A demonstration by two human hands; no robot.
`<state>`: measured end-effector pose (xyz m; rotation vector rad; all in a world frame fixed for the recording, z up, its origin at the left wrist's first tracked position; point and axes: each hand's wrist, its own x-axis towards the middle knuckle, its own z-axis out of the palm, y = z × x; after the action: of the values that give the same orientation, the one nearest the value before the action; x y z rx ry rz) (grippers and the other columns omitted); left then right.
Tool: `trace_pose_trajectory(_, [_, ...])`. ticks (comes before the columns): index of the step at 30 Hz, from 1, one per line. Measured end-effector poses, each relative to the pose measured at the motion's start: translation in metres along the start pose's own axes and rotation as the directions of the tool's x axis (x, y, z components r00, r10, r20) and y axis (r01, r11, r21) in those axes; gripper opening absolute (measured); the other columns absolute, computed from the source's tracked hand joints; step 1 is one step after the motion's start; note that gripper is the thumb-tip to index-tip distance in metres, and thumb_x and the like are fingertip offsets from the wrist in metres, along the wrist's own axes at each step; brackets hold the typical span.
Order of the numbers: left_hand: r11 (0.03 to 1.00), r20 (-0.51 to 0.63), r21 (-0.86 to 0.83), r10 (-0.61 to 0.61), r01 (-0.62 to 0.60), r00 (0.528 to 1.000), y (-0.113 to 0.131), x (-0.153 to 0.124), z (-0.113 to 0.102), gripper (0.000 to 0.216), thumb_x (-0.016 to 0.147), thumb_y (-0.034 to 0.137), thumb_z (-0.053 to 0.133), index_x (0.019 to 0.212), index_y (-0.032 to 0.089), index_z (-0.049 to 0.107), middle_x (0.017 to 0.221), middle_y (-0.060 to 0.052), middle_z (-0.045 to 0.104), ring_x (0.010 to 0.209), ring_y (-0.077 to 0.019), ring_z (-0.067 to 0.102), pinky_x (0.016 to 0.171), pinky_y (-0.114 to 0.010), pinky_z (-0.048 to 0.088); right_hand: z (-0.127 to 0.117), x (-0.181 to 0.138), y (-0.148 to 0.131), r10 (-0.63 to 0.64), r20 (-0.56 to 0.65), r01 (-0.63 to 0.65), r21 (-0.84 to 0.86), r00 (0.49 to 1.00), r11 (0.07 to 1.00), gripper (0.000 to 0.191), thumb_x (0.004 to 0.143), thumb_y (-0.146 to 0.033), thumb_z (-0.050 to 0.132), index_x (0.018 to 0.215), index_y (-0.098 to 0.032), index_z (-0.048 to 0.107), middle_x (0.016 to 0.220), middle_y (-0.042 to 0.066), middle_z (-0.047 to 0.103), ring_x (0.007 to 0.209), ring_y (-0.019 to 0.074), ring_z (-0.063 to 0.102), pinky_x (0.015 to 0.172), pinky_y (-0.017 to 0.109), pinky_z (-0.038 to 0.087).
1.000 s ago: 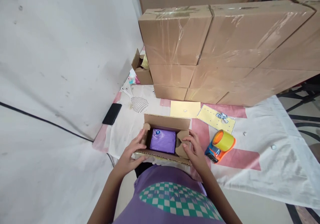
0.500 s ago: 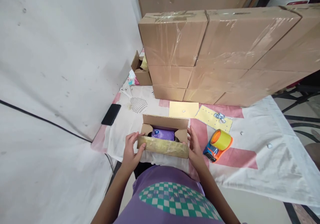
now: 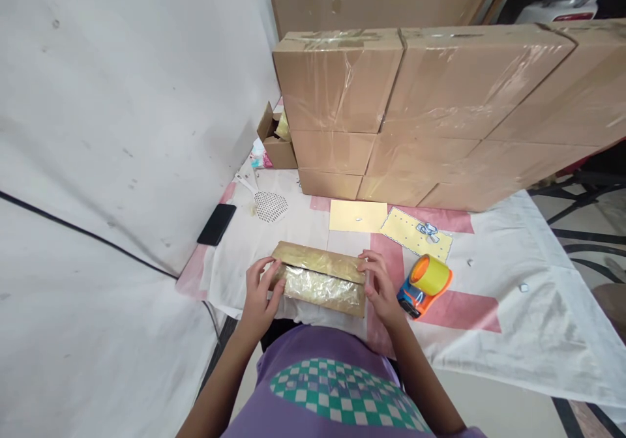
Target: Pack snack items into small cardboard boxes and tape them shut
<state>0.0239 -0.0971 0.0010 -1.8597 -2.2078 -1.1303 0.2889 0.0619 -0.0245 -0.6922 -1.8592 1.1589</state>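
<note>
A small cardboard box (image 3: pixel 323 285) lies close to my body on the cloth, its two long top flaps folded nearly together with a narrow dark gap between them. Shiny tape covers the flaps, and the box's contents are hidden. My left hand (image 3: pixel 261 291) grips the left end, fingers over the far corner and thumb at the near flap. At the right end, my right hand (image 3: pixel 381 288) curls its fingers over the far flap's corner with the thumb below. Just right of that hand sits an orange and blue tape dispenser (image 3: pixel 425 285) with a yellow roll.
Large taped cartons (image 3: pixel 337 86) form a wall across the back. A black phone (image 3: pixel 216 224), a white fly swatter (image 3: pixel 270 206) and a small open carton (image 3: pixel 282 153) are on the left. Yellow paper (image 3: pixel 358 216) and a dotted yellow sheet (image 3: pixel 415 233) lie beyond the box.
Both long flaps have been folded inward over the box, covering the purple package that showed inside. My hands stay at the box's two ends.
</note>
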Motion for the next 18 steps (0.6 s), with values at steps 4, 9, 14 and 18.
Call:
trace_pose_trajectory(4, [0.979,0.039,0.13,0.155,-0.159,0.987,0.013,0.01,-0.005,0.04,0.099,0.018,0.056,0.138,0.028,0.058,0.141,-0.012,0.056,0.137,-0.031,0.047,0.112,-0.052,0.035,-0.006,0.004,-0.009,-0.064,0.055,0.074,-0.208,0.996,0.975,0.032,0.098,-0.054,0.05,0.108,-0.026,0.061,0.131,0.012,0.055,0.132,0.0341,0.045,0.112,0.058,0.036])
trace_pose_trajectory(9, [0.965,0.345,0.142,0.162,-0.222,0.924,0.04,0.033,-0.006,0.039,0.102,0.033,0.053,0.14,0.029,0.059,0.138,-0.005,0.065,0.127,-0.0259,0.056,0.11,-0.047,0.033,-0.011,0.007,-0.015,-0.126,0.111,0.158,-0.354,0.986,0.922,0.02,0.097,-0.036,0.056,0.113,-0.025,0.061,0.137,0.011,0.059,0.132,0.0335,0.046,0.109,0.058,0.038])
trace_pose_trajectory(14, [0.943,0.41,0.231,0.129,-0.24,0.903,0.047,0.039,0.0,0.044,0.1,0.047,0.054,0.139,0.028,0.062,0.139,-0.008,0.064,0.122,-0.0306,0.056,0.104,-0.048,0.039,-0.013,0.009,-0.012,-0.131,0.112,0.166,-0.411,0.985,0.896,0.022,0.097,-0.035,0.054,0.113,-0.027,0.065,0.141,0.01,0.06,0.127,0.0329,0.051,0.105,0.057,0.043])
trace_pose_trajectory(18, [0.933,0.422,0.247,0.138,-0.26,0.896,0.044,0.035,0.003,0.045,0.101,0.047,0.051,0.142,0.029,0.059,0.141,-0.007,0.063,0.124,-0.0315,0.055,0.103,-0.049,0.04,-0.012,0.007,-0.005,-0.108,0.099,0.138,-0.377,0.989,0.916,0.025,0.097,-0.039,0.054,0.115,-0.029,0.068,0.141,0.009,0.062,0.123,0.0321,0.056,0.103,0.055,0.045])
